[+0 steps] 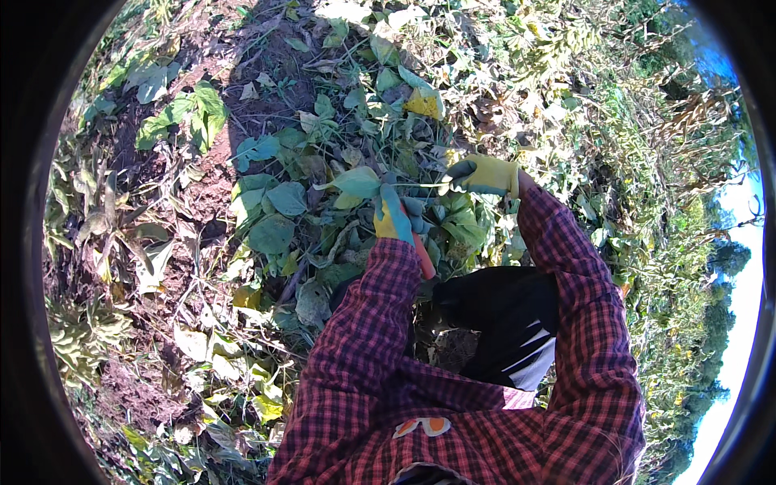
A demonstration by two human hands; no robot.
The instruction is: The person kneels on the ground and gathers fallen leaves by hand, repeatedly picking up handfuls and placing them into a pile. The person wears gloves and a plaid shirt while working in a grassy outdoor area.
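Observation:
My left hand [397, 212], in a yellow and grey-green work glove, is closed around a tool with a red-orange handle [425, 257]; the tool's working end is hidden. A thin pale plant stem [418, 184] runs from the fingertips of this hand across to my right hand [482, 174]. A broad green leaf [357, 182] lies at the left end of the stem, beside my left fingertips. My right hand, gloved alike, pinches the stem's right end between thumb and fingers. Both hands are just above low leafy plants [273, 233].
Reddish soil [209, 176] with dry leaves and stalks lies to the left. Plants with pods [109, 224] stand at the far left. Dense, sunlit dry vegetation [630, 200] fills the right side. My bent knee in dark trousers [503, 309] is below my hands.

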